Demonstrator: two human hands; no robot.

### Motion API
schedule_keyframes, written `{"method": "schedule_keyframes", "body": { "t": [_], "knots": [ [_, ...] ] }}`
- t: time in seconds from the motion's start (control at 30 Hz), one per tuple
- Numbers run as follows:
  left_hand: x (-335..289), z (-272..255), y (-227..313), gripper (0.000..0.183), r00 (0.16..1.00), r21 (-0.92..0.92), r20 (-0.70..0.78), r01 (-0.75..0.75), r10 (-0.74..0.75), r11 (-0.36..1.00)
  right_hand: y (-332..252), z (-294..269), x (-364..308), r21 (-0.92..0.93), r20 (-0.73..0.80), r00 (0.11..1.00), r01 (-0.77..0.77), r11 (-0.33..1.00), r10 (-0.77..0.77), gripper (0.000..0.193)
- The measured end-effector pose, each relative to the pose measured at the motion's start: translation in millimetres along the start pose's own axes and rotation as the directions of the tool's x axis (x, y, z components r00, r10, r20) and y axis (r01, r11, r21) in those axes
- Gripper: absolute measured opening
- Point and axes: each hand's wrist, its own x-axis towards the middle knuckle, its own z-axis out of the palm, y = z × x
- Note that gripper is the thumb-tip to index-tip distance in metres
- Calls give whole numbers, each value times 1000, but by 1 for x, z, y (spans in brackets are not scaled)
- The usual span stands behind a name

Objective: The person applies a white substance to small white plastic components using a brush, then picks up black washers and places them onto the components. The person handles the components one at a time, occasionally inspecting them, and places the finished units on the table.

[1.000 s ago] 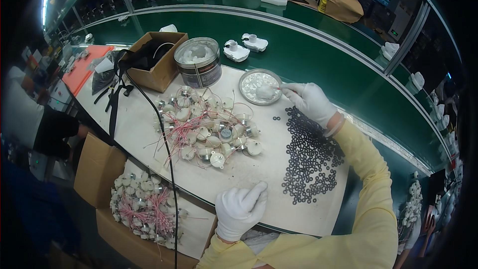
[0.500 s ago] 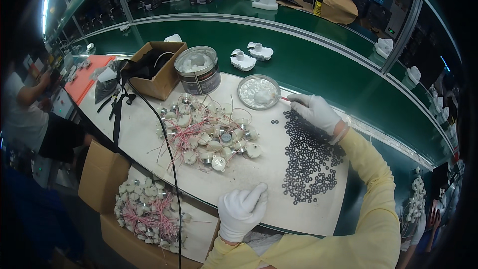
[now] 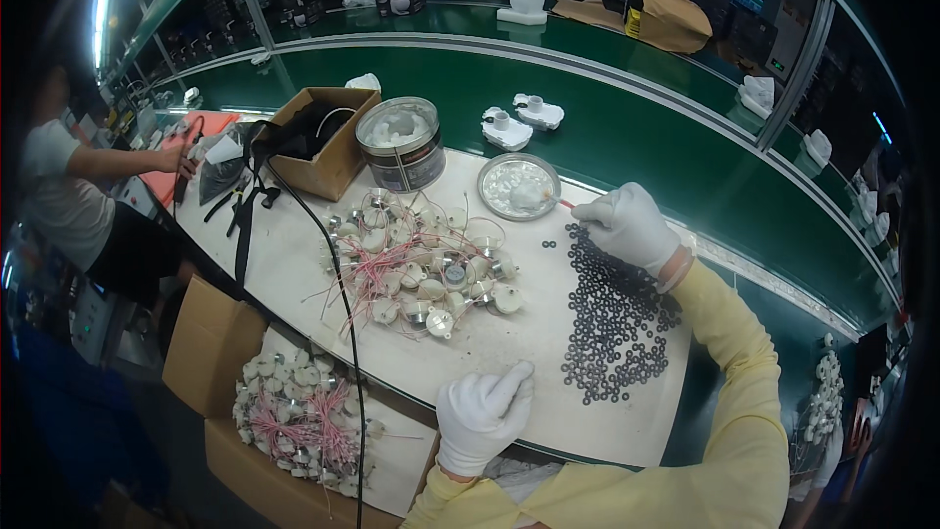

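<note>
By the gloved right hand [image 3: 636, 230], right of centre, a thin reddish stick [image 3: 565, 203] is gripped between thumb and bent fingers; it is apparently held near its end so that the glove is kept clear of the white paste [image 3: 530, 196]. The stick's far end is pointed at that paste, in the round shallow dish [image 3: 481, 200] at upper centre, probably set there to be within easy reach. Small black rings [image 3: 612, 309] are spread loosely below the right hand, perhaps so that each can be reached singly. The gloved left hand [image 3: 482, 419] is placed at the table's near edge, lower centre, its fingers curled and the index finger stretched forward; whether anything is pinched there cannot be told. Between the hands and the tub [image 3: 403, 168], round white-and-metal parts [image 3: 439, 321] with pink wires are heaped left of centre, seemingly grouped apart from the rings. More wired parts [image 3: 294, 421] are held in the cardboard box [image 3: 211, 333] at lower left, presumably to be contained by its walls.
</note>
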Motion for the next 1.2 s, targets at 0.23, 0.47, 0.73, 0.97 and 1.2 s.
{"method": "schedule_keyframes", "body": {
  "t": [0.23,0.47,0.73,0.97,1.2],
  "knots": [
    [-1,4,-3,25,999,-3,-27,-23,23,1000,-9,15,17,316,-63,987,-123,941,150,19],
    [0,0,-1,24,1000,18,-6,-21,21,1000,-5,26,14,372,17,967,-242,896,254,24],
    [0,1,-1,24,999,8,-22,-28,28,1000,-14,12,7,491,114,962,-270,828,246,28],
    [-1,1,-1,25,999,16,-16,-28,28,999,7,27,10,869,153,829,-372,325,538,37],
    [-2,1,-3,26,1000,17,-22,-22,22,1000,14,32,19,852,237,742,-469,233,627,39]
  ]
}}
